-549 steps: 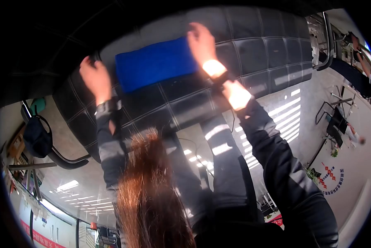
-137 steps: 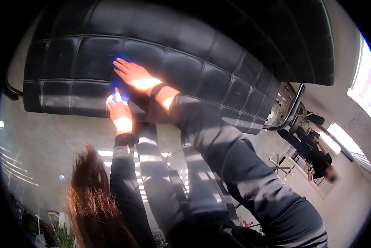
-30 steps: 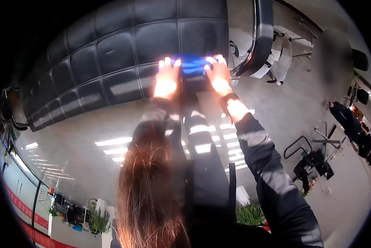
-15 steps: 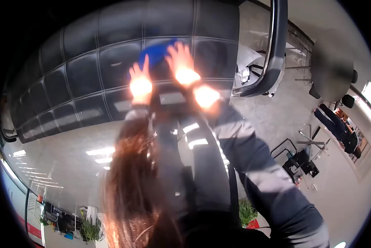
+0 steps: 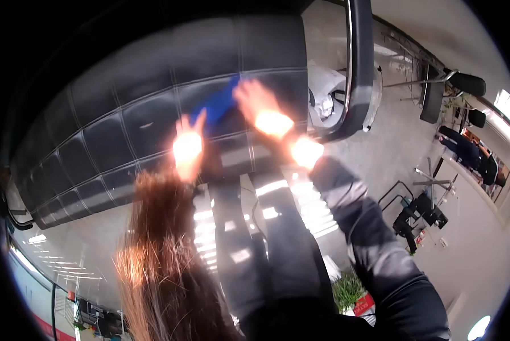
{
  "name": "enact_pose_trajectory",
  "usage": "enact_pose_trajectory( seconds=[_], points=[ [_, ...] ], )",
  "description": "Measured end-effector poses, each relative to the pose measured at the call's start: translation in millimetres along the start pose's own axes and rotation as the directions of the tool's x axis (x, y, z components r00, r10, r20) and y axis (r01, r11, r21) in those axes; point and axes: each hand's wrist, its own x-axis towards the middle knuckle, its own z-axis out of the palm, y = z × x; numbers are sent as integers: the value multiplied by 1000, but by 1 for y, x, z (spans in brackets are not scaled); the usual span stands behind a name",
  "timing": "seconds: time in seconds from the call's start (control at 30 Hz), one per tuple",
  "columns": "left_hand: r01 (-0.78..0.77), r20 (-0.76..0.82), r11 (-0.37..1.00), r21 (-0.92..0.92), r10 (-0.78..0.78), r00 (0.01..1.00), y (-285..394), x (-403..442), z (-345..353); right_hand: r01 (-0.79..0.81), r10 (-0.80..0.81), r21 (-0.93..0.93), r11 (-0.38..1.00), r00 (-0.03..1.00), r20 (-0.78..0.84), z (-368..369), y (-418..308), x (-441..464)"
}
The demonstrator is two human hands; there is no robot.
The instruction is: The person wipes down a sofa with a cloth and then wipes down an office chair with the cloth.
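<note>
A blue cloth (image 5: 219, 108) lies slantwise on the black padded leather seat (image 5: 147, 85), between my two hands. My left hand (image 5: 188, 142) is at the cloth's lower left side, its fingers apart and one fingertip reaching the cloth's edge. At the upper right end of the cloth, my right hand (image 5: 257, 103) has its fingers together against the edge, blurred by motion. Bright light washes out both wrists and part of the hands. Where the fingertips meet the cloth is hard to make out.
A chrome and black armrest (image 5: 357, 68) borders the seat on the right, with a white bag-like item (image 5: 326, 94) beside it. Long brown hair (image 5: 164, 244) hangs at the left. A plant (image 5: 349, 292) stands below right; a person (image 5: 474, 156) is far right.
My right hand has shifted rightward and towards me along the seat, and the cloth's upper end has followed it. The cloth now looks narrower and more slanted. The whole view has also shifted.
</note>
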Motion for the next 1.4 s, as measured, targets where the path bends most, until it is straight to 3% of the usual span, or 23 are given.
enact_pose_trajectory(
  seconds=[0.07,0.13,0.2,0.3,0.33,0.37,0.43,0.53,0.57,0.6,0.67,0.77,0.87,0.9,0.93,0.97,1.0,1.03,1.07,1.17,1.27,1.33,1.4],
  points=[
    [17,-3,999,42,-17,1000,25,80,-14,-20,7,-89,996,989,-147,-27,45,46],
    [-89,-163,996,3,88,983,49,151,-19,-104,62,-124,987,951,-304,-52,92,82],
    [-156,-255,987,46,162,953,74,211,-9,-441,444,-65,895,896,35,-70,133,103],
    [-145,-130,980,136,162,978,111,249,22,-585,588,-72,808,790,176,-32,185,91],
    [-116,-52,974,197,128,990,123,251,34,-521,493,-131,843,847,-197,-26,175,78],
    [-21,-30,982,186,27,999,133,240,46,-541,520,-201,817,841,-149,-23,166,72],
    [-49,-117,985,165,69,991,145,205,58,-532,500,-143,835,840,-209,-14,137,33],
    [-116,-14,981,157,120,993,152,122,61,-591,590,-2,807,807,-24,-5,91,-54],
    [-93,134,985,147,73,988,156,90,60,-578,578,3,816,816,7,-5,72,-89],
    [-154,124,976,151,136,983,154,56,66,-537,537,-53,842,843,-11,7,56,-127],
    [-122,373,970,211,35,927,158,0,77,-563,567,-88,822,793,224,44,41,-182],
    [-43,395,989,138,-15,919,166,-39,73,-569,549,39,821,807,218,38,31,-210],
    [-93,294,981,170,40,955,166,-8,58,-702,646,146,697,704,296,2,45,-178],
    [29,141,987,157,-52,989,130,-4,106,-524,519,96,846,851,78,34,61,-188],
    [89,200,995,-46,-78,977,123,32,93,-514,522,169,841,853,-2,10,70,-164],
    [-14,-3,998,55,14,1000,160,59,52,-608,646,304,733,763,-31,-19,73,-132],
    [151,199,988,-40,-140,970,161,105,35,-568,649,377,731,749,-131,-34,83,-103],
    [-79,13,996,34,79,997,156,134,31,-571,656,367,735,736,-168,-34,99,-72],
    [-149,-78,986,74,154,985,154,165,29,-546,649,376,749,718,-251,-36,112,-43],
    [-195,-156,965,173,222,962,154,245,23,-534,633,340,774,680,-370,-51,150,35],
    [-184,-108,944,273,220,969,134,281,39,-606,662,268,749,675,-325,-28,176,72],
    [-274,-34,904,329,301,953,125,279,34,-635,699,293,715,643,-314,-24,167,75],
    [-294,-54,879,376,337,940,110,269,23,-631,695,298,716,683,-224,-26,134,70]
  ],
)
